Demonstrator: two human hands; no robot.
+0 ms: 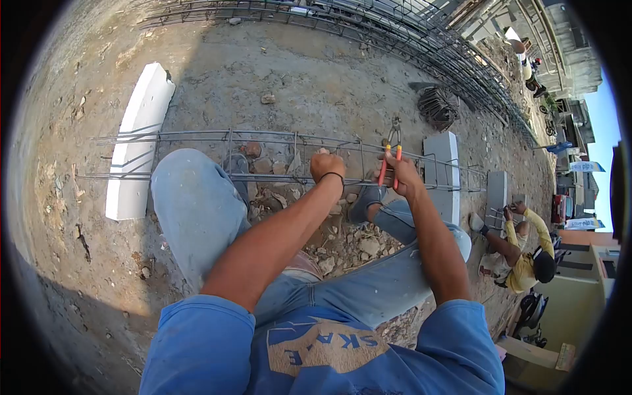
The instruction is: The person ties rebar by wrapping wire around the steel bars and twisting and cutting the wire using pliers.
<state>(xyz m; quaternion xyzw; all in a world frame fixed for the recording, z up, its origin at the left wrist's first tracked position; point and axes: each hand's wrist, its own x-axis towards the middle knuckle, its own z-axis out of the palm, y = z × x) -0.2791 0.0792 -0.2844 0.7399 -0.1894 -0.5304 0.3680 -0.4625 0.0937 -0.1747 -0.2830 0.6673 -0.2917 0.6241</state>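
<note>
"Tracing the long grey steel-rod cage [283,178]: which way?"

"Left to right, beneath left hand [327,164] with curled fingers, unclear around what, and right hand [406,172] with fingers clasping red-and-yellow-handled metal pincers [398,152] crosswise."

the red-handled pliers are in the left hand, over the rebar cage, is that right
Not quite: the head view shows the red-handled pliers in the right hand, not the left hand. They are over the rebar cage, as you say.
</note>
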